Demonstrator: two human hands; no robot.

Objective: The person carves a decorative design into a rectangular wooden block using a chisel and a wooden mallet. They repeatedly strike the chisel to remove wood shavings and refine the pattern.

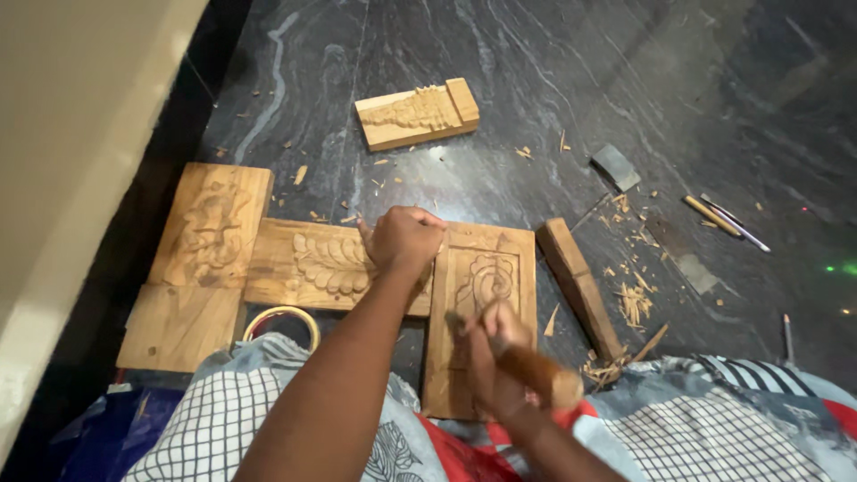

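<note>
Head view: your rose-carved panel [482, 308] lies on the floor [536, 71] dead ahead, long axis running away from you. Left hand [404, 239] fists at its top-left edge, perhaps around a chisel; right hand [500, 357] grips the wooden mallet [536, 370] over its lower half.

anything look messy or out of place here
Wood chips and shavings lie scattered over the dark stone floor, thickest right of the carved panel. A few loose chisels lie apart at far right. Nothing looks broken.
</note>
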